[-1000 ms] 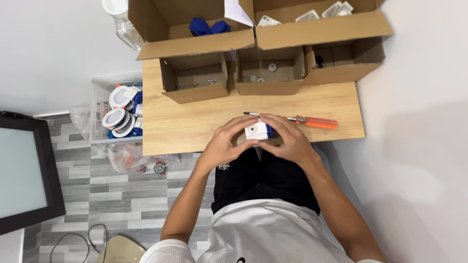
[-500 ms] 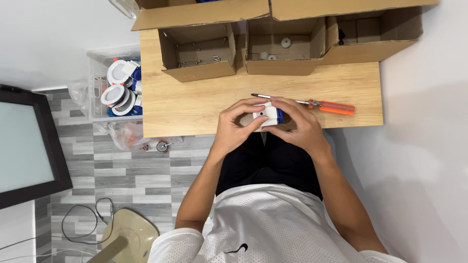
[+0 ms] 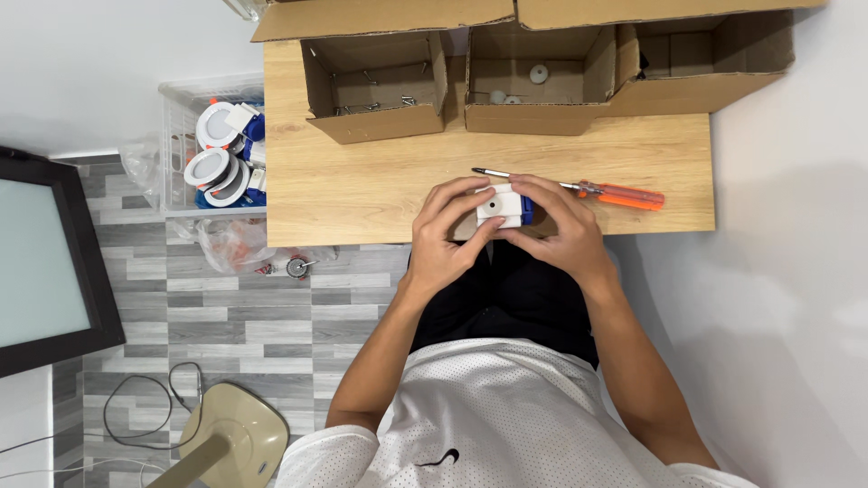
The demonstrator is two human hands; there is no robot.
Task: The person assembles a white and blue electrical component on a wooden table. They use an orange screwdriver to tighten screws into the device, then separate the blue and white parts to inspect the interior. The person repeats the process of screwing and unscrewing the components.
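Both of my hands hold a small white box-shaped part (image 3: pixel 500 206) with a dark round hole and a blue piece on its right side, just above the near edge of the wooden table (image 3: pixel 362 185). My left hand (image 3: pixel 448 237) wraps its left side, thumb on the front. My right hand (image 3: pixel 561 233) cups its right side. An orange-handled screwdriver (image 3: pixel 615 192) lies on the table just behind my right hand, its metal tip pointing left.
Three open cardboard boxes (image 3: pixel 375 86) line the table's far edge, holding screws and small white discs. A clear bin of round white and blue fittings (image 3: pixel 221 154) stands left of the table. On the floor are a plastic bag (image 3: pixel 231 244), a dark screen (image 3: pixel 41 258) and a beige base (image 3: pixel 240 438).
The view has shifted so the table and boxes sit higher in frame. My hands stay closed on the white part, which has turned slightly so its round hole faces up.
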